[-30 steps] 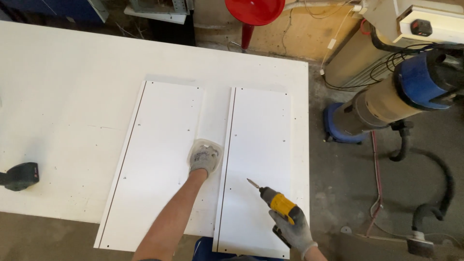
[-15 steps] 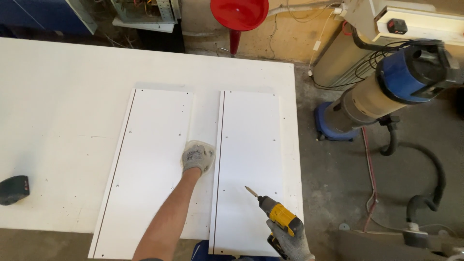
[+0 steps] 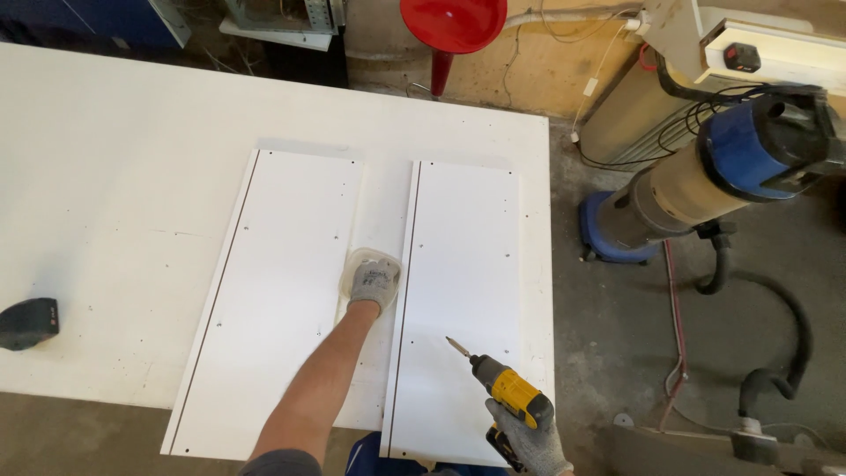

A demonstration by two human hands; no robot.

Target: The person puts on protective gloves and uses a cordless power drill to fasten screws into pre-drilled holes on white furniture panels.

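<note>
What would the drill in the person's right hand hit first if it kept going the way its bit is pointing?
Probably the right-hand white panel. The right hand holds the yellow drill with its bit aimed up-left and seemingly downward, so the tip would meet that panel's surface, short of the gloved left hand. Depth is hard to judge.

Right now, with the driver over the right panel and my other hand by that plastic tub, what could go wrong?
The right panel lies close to the table's right edge; pressure from the yellow drill driver in the right hand might slide it off, since no clamp shows. The left hand rests on the small clear container, not on that panel, so nothing steadies it. The bit points toward the left forearm; a slip could reach it.
</note>
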